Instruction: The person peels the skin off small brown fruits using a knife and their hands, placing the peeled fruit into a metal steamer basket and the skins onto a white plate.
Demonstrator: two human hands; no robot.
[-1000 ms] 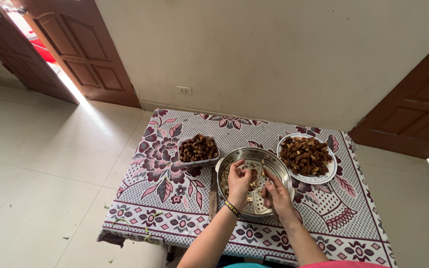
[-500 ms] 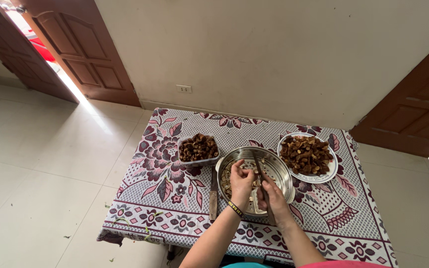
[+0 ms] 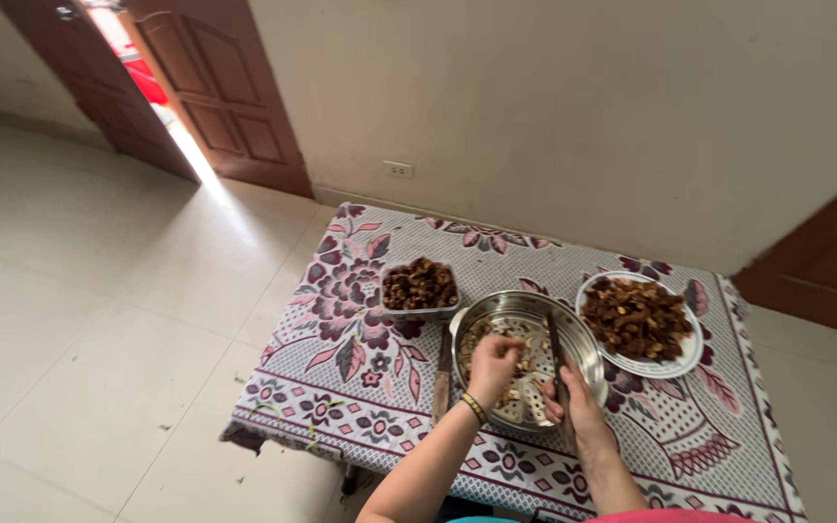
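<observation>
Head view, looking down on a low tabletop (image 3: pixel 535 291) under a floral cloth (image 3: pixel 341 320) of maroon and white. Landmark: round steel perforated bowl (image 3: pixel 525 358) near the front edge of the tabletop, its floor scattered with small pale and brown pieces (image 3: pixel 520 373)

Left hand (image 3: pixel 492 363) is over the bowl's left half, inside the rim, fingers curled down and bunched together on the pieces; whether it pinches one cannot be told. A thin bangle (image 3: pixel 474 408) circles that wrist, just outside the bowl's front rim

Right hand (image 3: pixel 566 399) is at the bowl's front right, closed around a dark, slim handle-like tool (image 3: pixel 555 353) that runs from the hand up across the bowl's right side toward the far rim. What kind of tool it is cannot be made out

Behind and left of the bowl: small rectangular clear tub (image 3: pixel 419 288) heaped with dark brown chunks, just beside the bowl's rim. Behind and right of the bowl: white plate (image 3: pixel 639 321) piled with more brown dried pieces, its edge touching or nearly touching the bowl. Left of the bowl, a narrow wooden stick-like item (image 3: pixel 442 373) lies on the cloth, pointing toward the front edge

Well beyond the bowl: cream wall, pale tiled floor (image 3: pixel 99 320), brown wooden door (image 3: pixel 220 92) standing ajar at far left with daylight streaming in
</observation>
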